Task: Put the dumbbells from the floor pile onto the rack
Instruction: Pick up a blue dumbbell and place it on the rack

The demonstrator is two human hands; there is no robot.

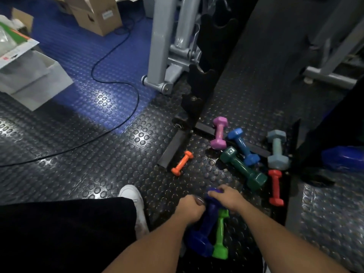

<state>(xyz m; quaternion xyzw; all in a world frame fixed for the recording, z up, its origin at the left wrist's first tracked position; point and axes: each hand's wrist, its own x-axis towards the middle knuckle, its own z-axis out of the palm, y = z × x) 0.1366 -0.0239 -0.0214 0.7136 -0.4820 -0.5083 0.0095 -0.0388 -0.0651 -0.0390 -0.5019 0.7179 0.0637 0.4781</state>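
Observation:
A dark blue dumbbell lies on the floor low in the view, beside a bright green one. My left hand is curled around the blue dumbbell's handle, and my right hand grips its upper head. Farther off lie an orange dumbbell, a pink one, a blue one, a dark green one, a grey one and a red one. The black dumbbell rack rises at upper centre with bare cradles.
A grey machine frame stands left of the rack. A black cable loops over the studded floor. Cardboard boxes and a white box sit at upper left. My white shoe is beside the hands.

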